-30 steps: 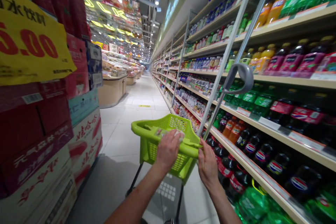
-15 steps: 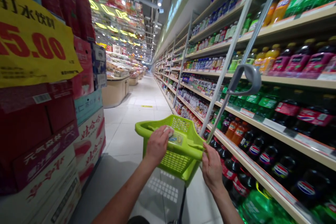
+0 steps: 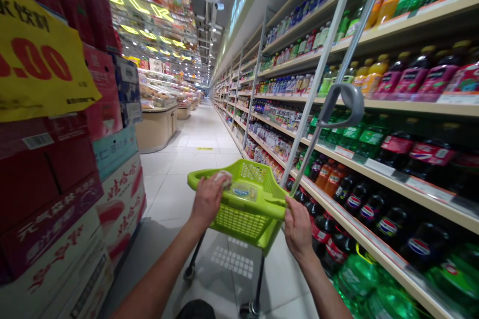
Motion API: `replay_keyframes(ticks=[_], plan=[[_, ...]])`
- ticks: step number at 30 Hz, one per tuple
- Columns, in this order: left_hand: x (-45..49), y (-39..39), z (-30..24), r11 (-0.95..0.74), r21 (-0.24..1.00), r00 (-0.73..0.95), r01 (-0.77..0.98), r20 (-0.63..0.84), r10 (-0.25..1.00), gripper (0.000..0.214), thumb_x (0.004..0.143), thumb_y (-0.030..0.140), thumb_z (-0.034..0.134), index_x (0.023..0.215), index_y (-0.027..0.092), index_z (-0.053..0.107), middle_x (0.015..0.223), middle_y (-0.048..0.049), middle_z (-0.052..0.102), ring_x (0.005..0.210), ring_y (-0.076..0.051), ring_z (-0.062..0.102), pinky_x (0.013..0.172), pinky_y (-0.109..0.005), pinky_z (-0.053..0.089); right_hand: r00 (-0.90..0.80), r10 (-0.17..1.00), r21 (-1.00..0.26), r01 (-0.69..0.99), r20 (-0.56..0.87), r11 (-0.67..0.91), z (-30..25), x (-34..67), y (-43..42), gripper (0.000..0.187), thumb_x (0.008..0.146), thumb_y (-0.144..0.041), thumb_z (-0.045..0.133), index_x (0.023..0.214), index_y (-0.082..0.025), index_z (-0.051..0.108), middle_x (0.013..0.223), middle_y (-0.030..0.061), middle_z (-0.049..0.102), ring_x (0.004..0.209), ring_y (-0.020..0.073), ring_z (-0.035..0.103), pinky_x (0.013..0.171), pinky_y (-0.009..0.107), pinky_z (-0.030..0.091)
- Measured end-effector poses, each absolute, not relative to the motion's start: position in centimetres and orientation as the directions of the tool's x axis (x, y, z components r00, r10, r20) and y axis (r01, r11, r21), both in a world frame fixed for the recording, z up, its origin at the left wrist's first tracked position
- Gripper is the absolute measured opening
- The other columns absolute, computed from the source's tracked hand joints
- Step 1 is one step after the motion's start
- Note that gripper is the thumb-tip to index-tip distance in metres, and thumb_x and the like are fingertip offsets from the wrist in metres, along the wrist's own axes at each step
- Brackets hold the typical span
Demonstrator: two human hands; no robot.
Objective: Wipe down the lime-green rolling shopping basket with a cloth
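A lime-green shopping cart (image 3: 243, 224) with a perforated basket stands in front of me. My left hand (image 3: 207, 199) is closed on a crumpled whitish cloth (image 3: 223, 179), pressed against the left part of the cart's near handle. A label (image 3: 243, 191) with blue and yellow print sits on the handle's middle, right of the cloth. At the handle's right end, my right hand (image 3: 297, 224) is wrapped round the green bar; its fingertips are partly hidden.
Shelves of bottled drinks (image 3: 392, 144) run along the right, with a grey pole handle (image 3: 342, 105) in front. Stacked drink cartons (image 3: 48, 194) under a yellow price sign (image 3: 45, 67) stand at the left. A tiled aisle (image 3: 198, 129) leads ahead past a rounded display counter (image 3: 155, 127).
My left hand has slid the cloth left along the handle, away from the label. My right hand stays on the right end. The view has shifted slightly.
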State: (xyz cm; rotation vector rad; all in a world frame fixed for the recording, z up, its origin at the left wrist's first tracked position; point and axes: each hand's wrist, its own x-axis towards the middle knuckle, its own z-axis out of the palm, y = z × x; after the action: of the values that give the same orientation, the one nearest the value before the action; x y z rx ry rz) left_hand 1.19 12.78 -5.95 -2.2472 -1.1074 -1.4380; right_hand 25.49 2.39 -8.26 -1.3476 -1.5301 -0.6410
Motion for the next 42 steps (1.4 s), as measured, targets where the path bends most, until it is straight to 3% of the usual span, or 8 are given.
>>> replay_keyframes(ticks=[5,9,14,20,28,35,38,42], plan=[[1.1,13.9,-5.5,-0.611,0.313,0.076,0.728,0.848,0.525,0.029,0.085,0.02,0.036,0.108,0.019,0.053,0.11,-0.0084,0.06,0.104,-0.021,0.051,0.092,-0.043,0.039,0.158,0.419,-0.254,0.949,0.894,0.184,-8.1,24.8,2.6,0.031,0.087,-0.025,0.033,0.11,-0.017,0.051,0.102,0.0078,0.059,0.096,0.0195,0.051,0.086,0.04,0.039],[6.1,10.4,-5.3,-0.729,0.218,0.235,0.649,0.854,0.465,0.029,0.083,0.017,0.038,0.107,0.02,0.055,0.11,-0.0085,0.058,0.104,-0.019,0.051,0.091,-0.037,0.042,0.162,0.441,-0.251,0.956,0.883,0.153,-7.9,24.6,2.9,0.032,0.087,-0.026,0.031,0.11,-0.016,0.052,0.101,0.008,0.059,0.096,0.0197,0.051,0.086,0.04,0.038],[6.9,9.5,-5.8,-0.794,0.069,0.384,0.604,0.848,0.365,0.033,0.083,0.017,0.039,0.113,0.021,0.05,0.116,-0.0092,0.056,0.108,-0.02,0.05,0.097,-0.044,0.035,0.098,0.524,-0.201,0.969,0.846,0.142,-7.7,25.9,2.5,0.031,0.086,-0.025,0.032,0.104,-0.017,0.056,0.098,0.0072,0.061,0.096,0.0192,0.052,0.088,0.041,0.038],[3.6,12.4,-5.9,-0.651,0.228,0.15,0.724,0.869,0.471,0.03,0.085,0.02,0.036,0.11,0.017,0.051,0.111,-0.0105,0.059,0.103,-0.023,0.053,0.092,-0.046,0.038,0.098,0.53,-0.195,0.972,0.843,0.131,-7.7,26.3,2.5,0.031,0.086,-0.024,0.032,0.099,-0.017,0.059,0.097,0.0069,0.062,0.097,0.0192,0.052,0.09,0.041,0.036],[11.9,7.0,-5.2,-0.847,0.025,0.487,0.531,0.809,0.329,0.03,0.082,0.016,0.039,0.108,0.02,0.054,0.112,-0.0092,0.058,0.107,-0.02,0.051,0.094,-0.041,0.038,0.135,0.51,-0.237,0.961,0.849,0.141,-7.8,25.9,2.7,0.033,0.087,-0.026,0.03,0.111,-0.018,0.052,0.103,0.0075,0.06,0.095,0.0194,0.052,0.088,0.041,0.037],[8.9,9.0,-5.2,-0.709,0.197,0.235,0.677,0.855,0.462,0.029,0.084,0.017,0.037,0.108,0.018,0.053,0.11,-0.011,0.059,0.103,-0.021,0.053,0.091,-0.042,0.041,0.265,0.484,-0.409,0.885,0.834,0.221,-7.6,25.5,2.4,0.041,0.088,-0.032,0.026,0.125,-0.018,0.038,0.104,0.0071,0.059,0.094,0.0192,0.053,0.081,0.037,0.042],[12.2,7.0,-5.5,-0.811,0.096,0.408,0.577,0.826,0.388,0.028,0.084,0.018,0.038,0.106,0.02,0.054,0.11,-0.0097,0.059,0.102,-0.02,0.053,0.088,-0.038,0.044,0.29,0.471,-0.436,0.868,0.833,0.236,-7.8,24.9,2.5,0.045,0.088,-0.035,0.024,0.129,-0.017,0.034,0.11,0.0088,0.057,0.098,0.0206,0.053,0.083,0.039,0.042],[14.5,5.5,-6.2,-0.851,0.005,0.448,0.525,0.849,0.28,0.029,0.085,0.021,0.037,0.11,0.018,0.053,0.112,-0.0111,0.059,0.106,-0.02,0.052,0.091,-0.04,0.042,0.278,0.479,-0.443,0.853,0.833,0.276,-8.1,25.1,2.5,0.048,0.088,-0.037,0.023,0.13,-0.016,0.032,0.113,0.0109,0.055,0.099,0.0213,0.054,0.083,0.039,0.042]])
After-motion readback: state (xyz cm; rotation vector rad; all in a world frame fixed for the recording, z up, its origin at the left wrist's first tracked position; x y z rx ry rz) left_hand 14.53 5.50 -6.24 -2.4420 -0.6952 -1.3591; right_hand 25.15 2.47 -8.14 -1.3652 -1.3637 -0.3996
